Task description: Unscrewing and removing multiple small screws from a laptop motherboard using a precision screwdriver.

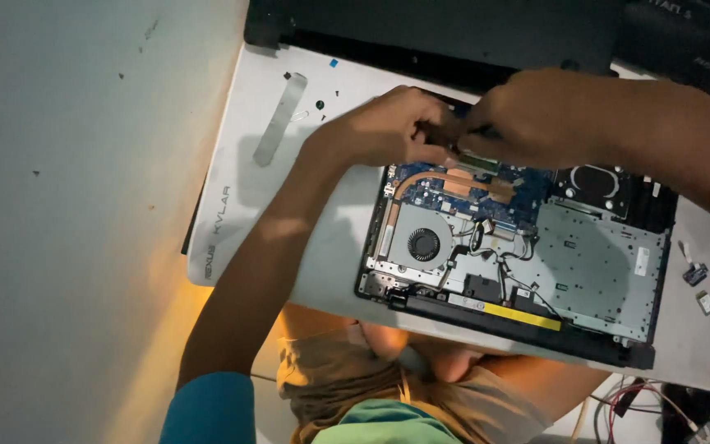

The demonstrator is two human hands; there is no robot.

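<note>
Both hands, left hand (392,127) and right hand (527,115), pinch closed on a small part at the opened laptop's (519,263) far edge; bare white mat (248,205) lies left.

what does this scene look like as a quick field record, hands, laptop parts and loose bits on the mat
left hand: at the far edge of the opened laptop, fingers curled, meeting the other hand
right hand: pinching beside it at the same spot; what they grip is hidden
fan: round, black, left part of the chassis
copper heat pipe: above the fan
yellow strip: along the near edge
mat: white, under the laptop
metal strip: on the mat, left
small boards: on the mat, right
</note>
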